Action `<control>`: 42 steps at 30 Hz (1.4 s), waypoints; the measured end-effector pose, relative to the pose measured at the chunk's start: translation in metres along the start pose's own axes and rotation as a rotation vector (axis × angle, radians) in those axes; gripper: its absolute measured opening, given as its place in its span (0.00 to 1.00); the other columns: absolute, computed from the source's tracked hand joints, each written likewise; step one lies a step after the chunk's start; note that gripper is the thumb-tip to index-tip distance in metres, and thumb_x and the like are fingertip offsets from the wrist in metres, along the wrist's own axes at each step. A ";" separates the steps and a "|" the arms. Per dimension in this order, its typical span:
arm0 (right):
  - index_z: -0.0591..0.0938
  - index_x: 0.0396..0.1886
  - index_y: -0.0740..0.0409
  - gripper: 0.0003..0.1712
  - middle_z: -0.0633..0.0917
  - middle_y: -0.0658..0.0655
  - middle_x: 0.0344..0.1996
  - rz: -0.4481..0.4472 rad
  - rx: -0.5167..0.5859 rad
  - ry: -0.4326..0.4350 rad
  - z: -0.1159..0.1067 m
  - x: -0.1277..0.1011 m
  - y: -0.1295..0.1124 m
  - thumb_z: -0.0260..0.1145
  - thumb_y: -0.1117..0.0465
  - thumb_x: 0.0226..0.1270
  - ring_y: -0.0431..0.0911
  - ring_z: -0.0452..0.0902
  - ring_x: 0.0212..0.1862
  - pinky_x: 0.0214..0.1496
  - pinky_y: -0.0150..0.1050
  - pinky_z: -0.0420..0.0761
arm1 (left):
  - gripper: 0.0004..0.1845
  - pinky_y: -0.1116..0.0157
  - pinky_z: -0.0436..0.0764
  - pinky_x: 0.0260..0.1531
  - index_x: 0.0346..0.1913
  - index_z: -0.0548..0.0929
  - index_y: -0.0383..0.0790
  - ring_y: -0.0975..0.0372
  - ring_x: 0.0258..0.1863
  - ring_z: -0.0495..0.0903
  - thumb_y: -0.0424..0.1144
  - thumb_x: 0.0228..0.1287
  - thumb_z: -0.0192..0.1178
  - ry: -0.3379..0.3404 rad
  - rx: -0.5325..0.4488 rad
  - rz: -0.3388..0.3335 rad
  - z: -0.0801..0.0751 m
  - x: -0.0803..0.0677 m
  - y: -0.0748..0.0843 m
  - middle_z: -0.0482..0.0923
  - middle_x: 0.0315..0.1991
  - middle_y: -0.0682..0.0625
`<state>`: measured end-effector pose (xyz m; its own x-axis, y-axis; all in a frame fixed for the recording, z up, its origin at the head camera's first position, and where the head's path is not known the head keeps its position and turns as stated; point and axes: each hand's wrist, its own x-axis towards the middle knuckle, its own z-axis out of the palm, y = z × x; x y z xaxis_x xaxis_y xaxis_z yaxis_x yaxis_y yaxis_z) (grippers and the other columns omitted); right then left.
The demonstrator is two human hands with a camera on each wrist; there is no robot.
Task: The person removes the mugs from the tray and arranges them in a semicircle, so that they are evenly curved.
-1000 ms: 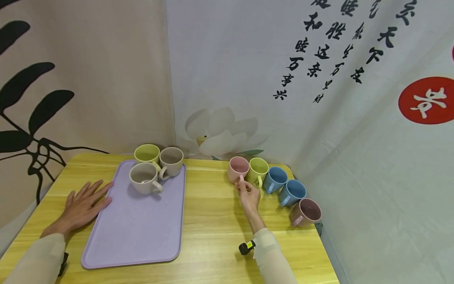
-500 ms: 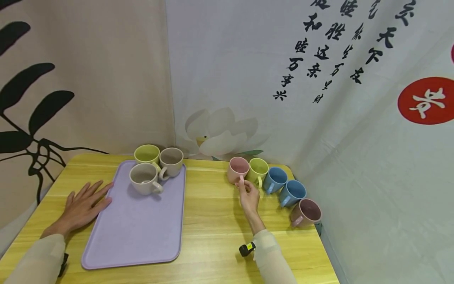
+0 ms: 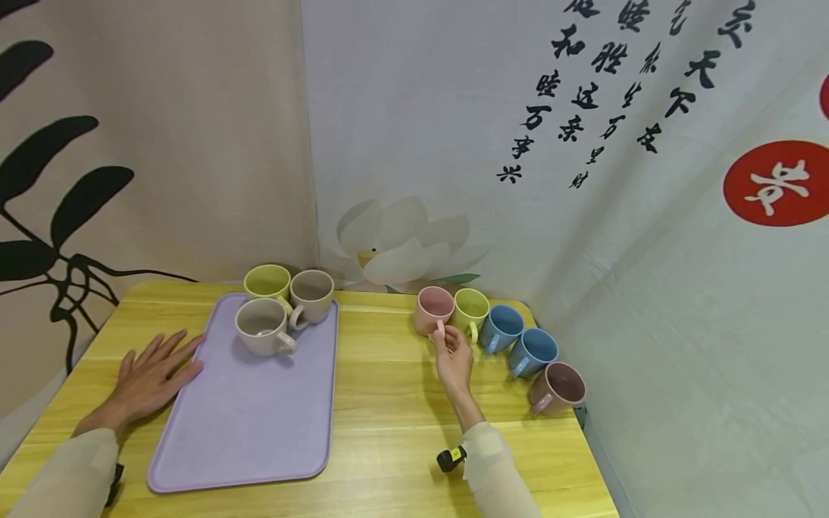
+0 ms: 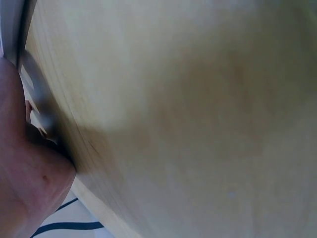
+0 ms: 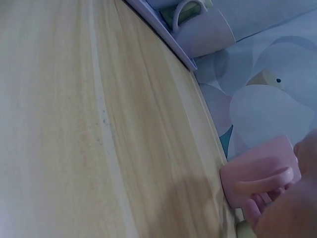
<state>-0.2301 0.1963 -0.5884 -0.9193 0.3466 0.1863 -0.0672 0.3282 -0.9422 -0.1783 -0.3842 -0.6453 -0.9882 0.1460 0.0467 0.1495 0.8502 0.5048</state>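
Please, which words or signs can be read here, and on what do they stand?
"和睦万事兴": black brush column on the backdrop.
Other black columns: cursive, partly cropped, unreadable.
Red circle: one white character, unclear.
Pink mug, other mugs, tray: none.

Pale yellow wooden desk with visible grain and a smooth low sheen, matt lilac plastic rectangular tray, smooth matt pink ceramic mug, soft printed cloth backdrop with creases

Wooden table, printed fabric walls
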 end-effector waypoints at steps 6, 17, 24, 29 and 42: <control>0.82 0.72 0.66 0.25 0.91 0.67 0.62 -0.041 -0.005 -0.004 -0.002 -0.004 -0.003 0.73 0.59 0.84 0.60 0.90 0.62 0.68 0.56 0.90 | 0.38 0.18 0.21 0.79 0.94 0.54 0.57 0.24 0.91 0.33 0.61 0.91 0.49 0.013 0.000 0.006 0.002 0.000 -0.003 0.46 0.92 0.27; 0.77 0.77 0.67 0.32 0.86 0.71 0.68 -0.162 -0.050 0.007 -0.009 -0.015 -0.020 0.74 0.60 0.81 0.68 0.83 0.71 0.74 0.70 0.81 | 0.39 0.18 0.20 0.79 0.94 0.53 0.57 0.24 0.91 0.31 0.61 0.91 0.48 0.008 0.007 0.004 0.002 0.000 -0.002 0.45 0.92 0.27; 0.77 0.77 0.64 0.34 0.85 0.69 0.70 -0.224 -0.029 -0.003 -0.006 -0.025 -0.039 0.76 0.57 0.79 0.67 0.80 0.75 0.81 0.67 0.77 | 0.39 0.16 0.23 0.78 0.94 0.53 0.55 0.23 0.90 0.32 0.61 0.91 0.48 -0.011 0.006 -0.006 -0.002 -0.001 0.001 0.44 0.92 0.26; 0.77 0.77 0.65 0.34 0.85 0.67 0.70 -0.291 -0.040 -0.041 0.001 -0.035 -0.052 0.76 0.57 0.79 0.66 0.81 0.73 0.78 0.66 0.79 | 0.39 0.17 0.21 0.78 0.94 0.54 0.55 0.23 0.90 0.32 0.62 0.91 0.48 -0.010 0.001 -0.008 -0.001 -0.001 0.001 0.45 0.92 0.26; 0.73 0.82 0.57 0.37 0.79 0.60 0.79 -0.342 -0.012 -0.305 0.027 -0.061 -0.071 0.74 0.54 0.81 0.61 0.73 0.82 0.83 0.65 0.76 | 0.39 0.16 0.23 0.79 0.94 0.54 0.53 0.23 0.90 0.33 0.60 0.91 0.48 0.007 0.011 -0.004 -0.001 -0.001 0.004 0.46 0.92 0.25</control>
<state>-0.1796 0.1280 -0.5401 -0.9175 -0.0575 0.3935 -0.3835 0.3898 -0.8373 -0.1763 -0.3814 -0.6424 -0.9889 0.1394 0.0506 0.1461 0.8563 0.4953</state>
